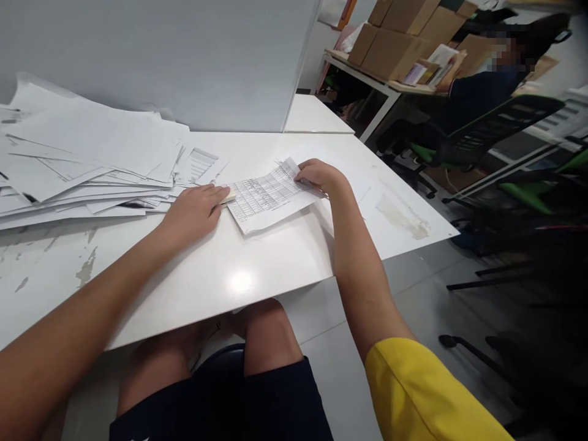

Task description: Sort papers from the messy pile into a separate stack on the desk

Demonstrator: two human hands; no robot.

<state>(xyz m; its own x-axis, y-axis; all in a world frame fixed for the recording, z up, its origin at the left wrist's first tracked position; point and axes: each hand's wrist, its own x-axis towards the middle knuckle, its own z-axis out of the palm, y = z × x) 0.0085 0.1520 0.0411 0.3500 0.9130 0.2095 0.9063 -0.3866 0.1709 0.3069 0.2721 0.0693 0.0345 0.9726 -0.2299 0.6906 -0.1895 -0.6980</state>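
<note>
Lying flat on the white table (257, 269) just right of the loose paper pile (87, 165), the printed sheet (269, 196) looks thin, light and limp, likely to slide or crease. Left hand (195, 208) rests palm-down at its left edge, fingers together over a small pale object I cannot identify. Right hand (319, 174) presses curled fingertips on the far right corner; an edge or corner pinch seems the best hold.

Single head-worn view, looking forward and down from just above a white table (257, 269). Close on left hand (195, 211) and right hand (319, 174), both forearms reaching in from below. Tilted leftward; office floor and chairs (496, 131) farther right.
</note>
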